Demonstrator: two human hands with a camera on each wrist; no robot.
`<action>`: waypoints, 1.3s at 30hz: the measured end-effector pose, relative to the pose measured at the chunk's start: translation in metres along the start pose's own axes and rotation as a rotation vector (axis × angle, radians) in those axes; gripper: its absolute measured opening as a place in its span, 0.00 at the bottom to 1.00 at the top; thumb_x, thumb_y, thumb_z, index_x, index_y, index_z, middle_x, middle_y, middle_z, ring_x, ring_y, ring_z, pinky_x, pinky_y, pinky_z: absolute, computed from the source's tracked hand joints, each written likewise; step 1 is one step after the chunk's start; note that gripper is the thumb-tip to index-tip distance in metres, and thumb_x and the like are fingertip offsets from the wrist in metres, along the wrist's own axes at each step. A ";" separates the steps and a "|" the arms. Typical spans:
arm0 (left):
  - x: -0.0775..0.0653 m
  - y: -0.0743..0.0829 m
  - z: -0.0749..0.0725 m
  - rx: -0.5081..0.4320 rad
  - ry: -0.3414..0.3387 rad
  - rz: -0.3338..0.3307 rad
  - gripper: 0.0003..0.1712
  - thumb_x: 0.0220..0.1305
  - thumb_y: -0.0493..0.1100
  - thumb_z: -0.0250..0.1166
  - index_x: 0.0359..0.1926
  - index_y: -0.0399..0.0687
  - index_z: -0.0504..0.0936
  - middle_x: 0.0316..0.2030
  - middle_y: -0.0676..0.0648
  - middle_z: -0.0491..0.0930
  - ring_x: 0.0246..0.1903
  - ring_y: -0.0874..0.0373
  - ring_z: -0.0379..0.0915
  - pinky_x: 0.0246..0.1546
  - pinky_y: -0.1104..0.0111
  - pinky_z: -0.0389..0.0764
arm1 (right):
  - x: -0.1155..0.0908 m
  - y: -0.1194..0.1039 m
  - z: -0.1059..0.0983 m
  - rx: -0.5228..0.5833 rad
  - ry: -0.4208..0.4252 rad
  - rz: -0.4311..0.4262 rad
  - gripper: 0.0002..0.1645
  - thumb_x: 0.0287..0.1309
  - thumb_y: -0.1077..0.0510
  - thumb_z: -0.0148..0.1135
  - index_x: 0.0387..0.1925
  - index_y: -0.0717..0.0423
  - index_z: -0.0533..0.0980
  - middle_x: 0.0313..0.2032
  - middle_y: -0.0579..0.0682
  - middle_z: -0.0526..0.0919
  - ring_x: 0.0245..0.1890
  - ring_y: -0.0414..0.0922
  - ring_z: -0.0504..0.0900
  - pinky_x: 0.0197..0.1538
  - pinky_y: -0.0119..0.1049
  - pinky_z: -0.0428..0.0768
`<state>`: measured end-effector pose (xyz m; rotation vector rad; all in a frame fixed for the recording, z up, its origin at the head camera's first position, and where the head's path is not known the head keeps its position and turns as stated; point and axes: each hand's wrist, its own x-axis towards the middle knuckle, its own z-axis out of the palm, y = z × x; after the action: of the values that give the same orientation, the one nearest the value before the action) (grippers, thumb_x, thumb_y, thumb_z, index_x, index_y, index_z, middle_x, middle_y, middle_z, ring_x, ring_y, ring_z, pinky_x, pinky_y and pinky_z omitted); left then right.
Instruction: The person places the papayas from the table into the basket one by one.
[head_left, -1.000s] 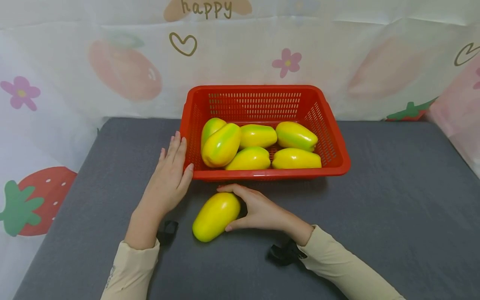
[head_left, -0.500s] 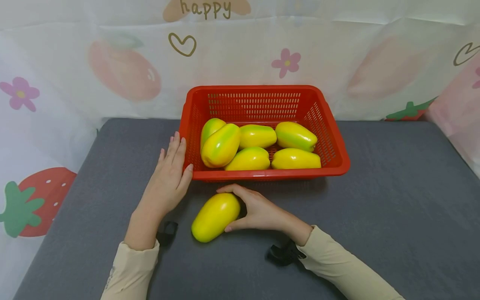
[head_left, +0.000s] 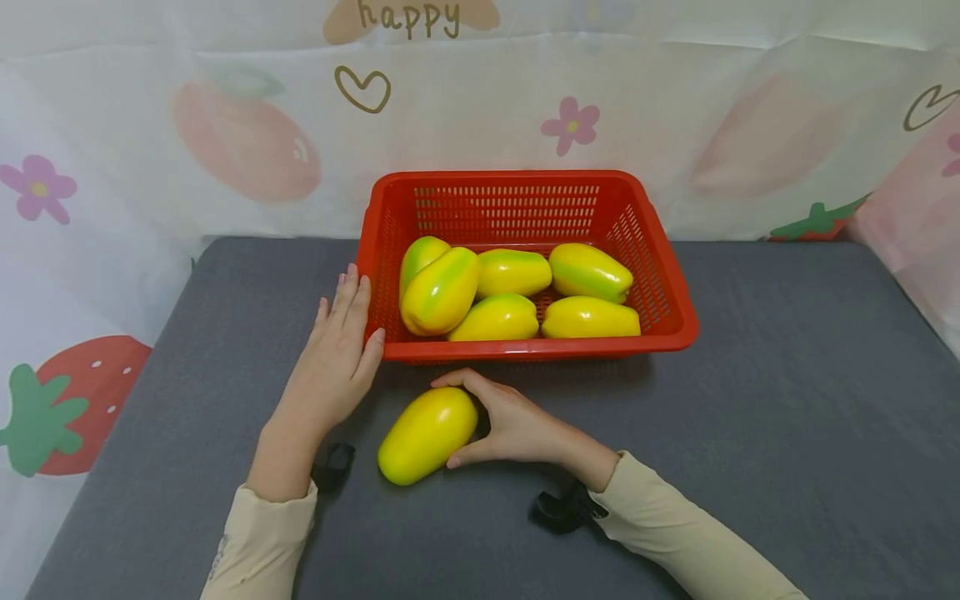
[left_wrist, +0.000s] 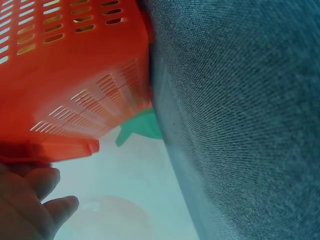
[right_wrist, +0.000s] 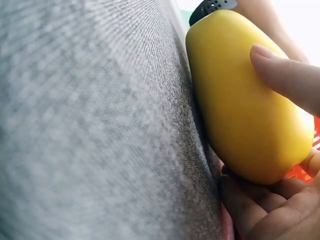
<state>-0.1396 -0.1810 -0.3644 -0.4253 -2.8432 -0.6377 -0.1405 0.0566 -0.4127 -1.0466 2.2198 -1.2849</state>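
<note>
A smooth yellow papaya [head_left: 426, 435] lies on the grey cloth in front of the red basket [head_left: 517, 348]. My right hand [head_left: 517, 427] holds its right end, thumb on the near side and fingers around the far side. In the right wrist view the papaya [right_wrist: 245, 95] rests against the cloth, with the thumb on its skin and curled fingers at its end. My left hand [head_left: 330, 354] lies along the basket's left side, fingers extended. In the left wrist view, fingertips of this hand [left_wrist: 30, 200] are by the basket's rim [left_wrist: 60, 150].
Several yellow-green papayas [head_left: 588, 317] lie inside the basket, one leaning on others at the left. Grey cloth [head_left: 787, 417] covers the table. A printed white curtain [head_left: 480, 100] hangs behind the basket. Black straps [head_left: 562, 508] sit at both wrists.
The papaya has shifted slightly left, its free end turning a little, with my right hand still on it. My left hand and the basket have hardly moved.
</note>
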 end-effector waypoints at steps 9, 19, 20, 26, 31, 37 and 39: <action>0.000 -0.001 0.001 0.002 0.001 -0.003 0.37 0.69 0.45 0.47 0.72 0.32 0.46 0.73 0.38 0.40 0.72 0.45 0.35 0.68 0.50 0.40 | 0.000 -0.003 0.000 0.004 0.017 -0.003 0.47 0.39 0.52 0.78 0.61 0.49 0.64 0.55 0.40 0.73 0.53 0.37 0.72 0.58 0.39 0.70; 0.000 -0.001 0.001 0.004 0.004 0.001 0.37 0.69 0.45 0.47 0.71 0.32 0.46 0.73 0.37 0.40 0.72 0.45 0.36 0.68 0.49 0.40 | -0.003 -0.010 -0.004 -0.007 0.039 -0.044 0.47 0.38 0.50 0.78 0.61 0.48 0.65 0.55 0.39 0.72 0.53 0.36 0.71 0.58 0.40 0.70; 0.000 -0.001 0.001 0.006 0.003 0.000 0.37 0.69 0.45 0.47 0.72 0.32 0.46 0.73 0.37 0.40 0.72 0.45 0.36 0.68 0.49 0.40 | -0.004 -0.012 -0.005 -0.008 0.044 -0.051 0.47 0.38 0.50 0.78 0.61 0.48 0.65 0.55 0.39 0.72 0.53 0.36 0.71 0.58 0.40 0.70; 0.000 0.000 0.000 0.011 -0.004 -0.007 0.37 0.69 0.45 0.48 0.72 0.33 0.46 0.73 0.38 0.40 0.72 0.46 0.35 0.68 0.49 0.40 | -0.007 -0.023 -0.014 -0.022 0.051 -0.092 0.47 0.38 0.50 0.78 0.61 0.49 0.65 0.56 0.40 0.72 0.54 0.37 0.71 0.59 0.40 0.70; 0.000 0.000 0.000 0.010 -0.002 -0.003 0.37 0.69 0.45 0.48 0.72 0.32 0.46 0.73 0.38 0.40 0.72 0.45 0.35 0.68 0.49 0.41 | -0.014 -0.036 -0.024 -0.011 0.000 -0.127 0.47 0.39 0.49 0.78 0.62 0.49 0.65 0.57 0.41 0.71 0.54 0.38 0.70 0.59 0.38 0.70; 0.000 -0.001 0.001 0.011 0.001 -0.004 0.38 0.68 0.45 0.48 0.72 0.33 0.46 0.73 0.38 0.40 0.72 0.46 0.35 0.68 0.49 0.41 | -0.021 -0.048 -0.039 -0.008 0.046 -0.199 0.46 0.38 0.52 0.79 0.61 0.50 0.66 0.56 0.39 0.72 0.55 0.38 0.70 0.60 0.38 0.69; 0.000 -0.001 0.001 0.011 -0.001 -0.007 0.38 0.68 0.45 0.49 0.72 0.33 0.46 0.73 0.39 0.40 0.72 0.46 0.35 0.68 0.49 0.41 | -0.023 -0.049 -0.043 -0.019 0.069 -0.212 0.46 0.37 0.53 0.79 0.60 0.50 0.67 0.56 0.39 0.73 0.55 0.38 0.69 0.61 0.38 0.68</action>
<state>-0.1400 -0.1812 -0.3653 -0.4148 -2.8485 -0.6237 -0.1320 0.0835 -0.3493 -1.2929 2.2233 -1.4084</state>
